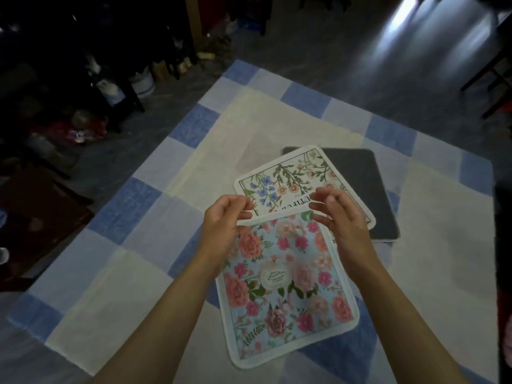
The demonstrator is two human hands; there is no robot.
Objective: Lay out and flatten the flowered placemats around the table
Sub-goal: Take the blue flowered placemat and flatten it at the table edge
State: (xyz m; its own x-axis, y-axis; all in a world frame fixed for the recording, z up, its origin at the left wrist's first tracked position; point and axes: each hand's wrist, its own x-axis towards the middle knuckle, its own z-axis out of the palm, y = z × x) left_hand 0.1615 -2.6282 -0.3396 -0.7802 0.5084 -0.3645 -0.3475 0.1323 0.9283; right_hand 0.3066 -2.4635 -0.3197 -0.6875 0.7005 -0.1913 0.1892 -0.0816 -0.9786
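A placemat with pink roses on light blue [285,275] hangs in front of me, its far edge pinched at both corners. My left hand [224,223] grips the left corner and my right hand [340,217] grips the right one. Its near end droops toward the table. Behind it a white placemat with wildflowers and dark lettering [291,178] lies flat on a dark grey mat [360,176] turned plain side up. Both lie right of the table's middle.
The table wears a blue, pale blue and cream checked cloth [144,245]. Dark chairs [496,76] stand at the far right. Cluttered shelves and a white bucket [144,84] fill the dim left background. The floor is grey.
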